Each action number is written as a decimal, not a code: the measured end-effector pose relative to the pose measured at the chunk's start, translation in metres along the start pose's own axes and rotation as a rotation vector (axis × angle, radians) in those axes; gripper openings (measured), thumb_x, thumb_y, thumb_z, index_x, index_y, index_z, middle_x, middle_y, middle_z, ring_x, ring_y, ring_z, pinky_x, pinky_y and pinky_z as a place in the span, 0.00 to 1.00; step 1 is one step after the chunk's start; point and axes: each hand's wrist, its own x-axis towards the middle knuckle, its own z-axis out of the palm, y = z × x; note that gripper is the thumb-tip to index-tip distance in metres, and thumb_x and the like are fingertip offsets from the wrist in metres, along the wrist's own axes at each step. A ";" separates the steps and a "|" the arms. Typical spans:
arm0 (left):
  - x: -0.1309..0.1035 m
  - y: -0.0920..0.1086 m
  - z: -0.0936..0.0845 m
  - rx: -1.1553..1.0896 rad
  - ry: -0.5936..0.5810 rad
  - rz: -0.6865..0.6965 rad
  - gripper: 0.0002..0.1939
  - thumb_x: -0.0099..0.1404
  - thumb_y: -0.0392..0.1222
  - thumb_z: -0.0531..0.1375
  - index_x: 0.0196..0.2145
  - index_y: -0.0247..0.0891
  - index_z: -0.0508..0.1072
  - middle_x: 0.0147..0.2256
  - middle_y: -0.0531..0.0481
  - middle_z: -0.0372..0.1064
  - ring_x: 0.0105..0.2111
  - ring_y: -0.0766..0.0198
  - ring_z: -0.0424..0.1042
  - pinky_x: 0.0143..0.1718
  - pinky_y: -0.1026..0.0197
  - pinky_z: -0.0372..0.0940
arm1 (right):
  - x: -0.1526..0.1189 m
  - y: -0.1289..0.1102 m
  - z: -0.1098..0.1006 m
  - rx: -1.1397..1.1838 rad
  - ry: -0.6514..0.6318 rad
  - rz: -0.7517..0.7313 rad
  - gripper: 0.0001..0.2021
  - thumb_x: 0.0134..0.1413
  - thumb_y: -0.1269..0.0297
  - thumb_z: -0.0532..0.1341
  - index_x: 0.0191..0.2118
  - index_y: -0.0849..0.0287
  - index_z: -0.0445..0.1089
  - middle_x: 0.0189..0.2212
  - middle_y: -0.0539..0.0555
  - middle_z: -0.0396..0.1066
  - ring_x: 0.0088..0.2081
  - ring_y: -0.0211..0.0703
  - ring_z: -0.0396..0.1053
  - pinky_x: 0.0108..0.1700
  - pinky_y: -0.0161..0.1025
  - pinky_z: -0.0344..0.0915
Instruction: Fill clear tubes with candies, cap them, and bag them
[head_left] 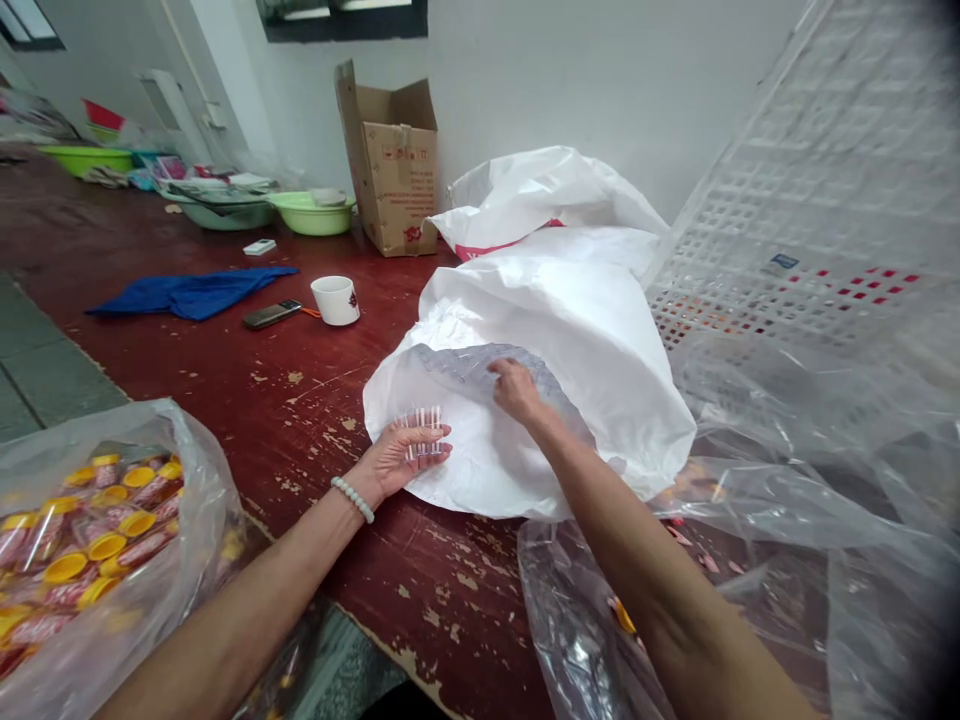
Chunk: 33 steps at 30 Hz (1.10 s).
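My left hand, with a beaded bracelet at its wrist, holds several clear striped tubes side by side at the front of a white sack. The fingers are wrapped round them. In the sack's open mouth lies a heap of greyish clear pieces, too small to tell apart. My right hand is over this heap with its fingers curled together; whatever they pinch, if anything, is too small to make out.
A bag of yellow-capped tubes stands at the lower left. Behind are a white cup, a phone, blue cloth, a carton and a green basin. Clear plastic and a white basket are at right.
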 end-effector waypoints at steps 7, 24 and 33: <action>-0.003 0.011 -0.011 -0.263 -0.070 -0.058 0.22 0.48 0.22 0.61 0.42 0.35 0.72 0.39 0.45 0.73 0.37 0.55 0.76 0.34 0.58 0.72 | 0.021 0.019 0.003 -0.251 -0.090 0.033 0.25 0.47 0.77 0.57 0.53 0.56 0.66 0.54 0.62 0.59 0.55 0.59 0.54 0.49 0.49 0.60; -0.004 -0.017 0.011 -0.060 -0.263 0.149 0.24 0.43 0.24 0.69 0.39 0.35 0.73 0.38 0.47 0.74 0.31 0.66 0.73 0.35 0.64 0.66 | -0.085 -0.041 -0.021 0.810 -0.231 -0.004 0.18 0.58 0.60 0.55 0.52 0.61 0.66 0.45 0.57 0.66 0.32 0.35 0.65 0.29 0.33 0.65; -0.032 -0.042 0.040 0.122 -0.232 0.483 0.25 0.41 0.29 0.71 0.39 0.35 0.71 0.33 0.48 0.75 0.36 0.62 0.72 0.37 0.63 0.65 | -0.131 -0.042 -0.018 0.795 -0.170 -0.018 0.26 0.57 0.56 0.57 0.61 0.53 0.58 0.44 0.55 0.53 0.35 0.35 0.63 0.29 0.33 0.68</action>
